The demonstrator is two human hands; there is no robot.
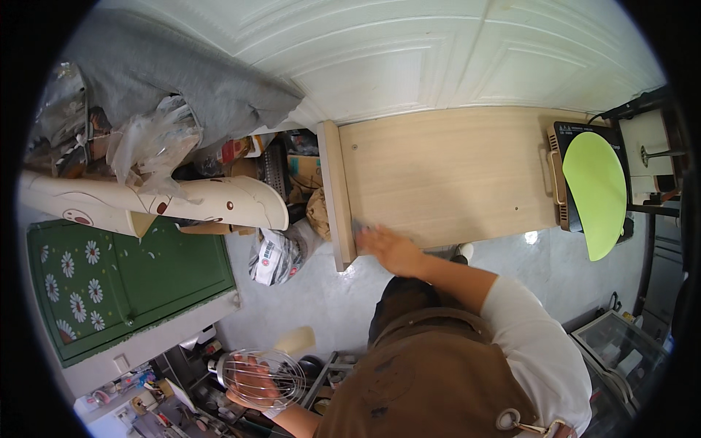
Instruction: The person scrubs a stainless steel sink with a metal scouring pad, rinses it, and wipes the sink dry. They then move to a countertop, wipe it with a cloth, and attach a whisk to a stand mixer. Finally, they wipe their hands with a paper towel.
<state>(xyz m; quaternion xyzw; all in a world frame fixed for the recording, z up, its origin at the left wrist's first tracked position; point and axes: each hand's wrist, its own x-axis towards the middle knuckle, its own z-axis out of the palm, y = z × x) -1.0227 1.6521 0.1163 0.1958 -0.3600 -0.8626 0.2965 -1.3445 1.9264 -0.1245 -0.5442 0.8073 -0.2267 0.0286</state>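
A wire balloon whisk head with a metal hub [296,366] rests in my left hand [253,383], low at the left. The fingers and palm show through its wires. My right hand [390,251] lies palm down at the near left corner of a light wood tabletop [438,169], close to its raised end board [335,191]. A small grey patch, possibly a cloth, shows by the right fingertips. Blur hides whether the fingers grip it.
At the tabletop's right end, a lime-green sheet [597,191] lies over a black cooker [569,219]. Past the end board are plastic bags [156,145] and a white bag [274,254] on the floor. A green cabinet [175,268] stands left, a glass-topped case [619,339] right.
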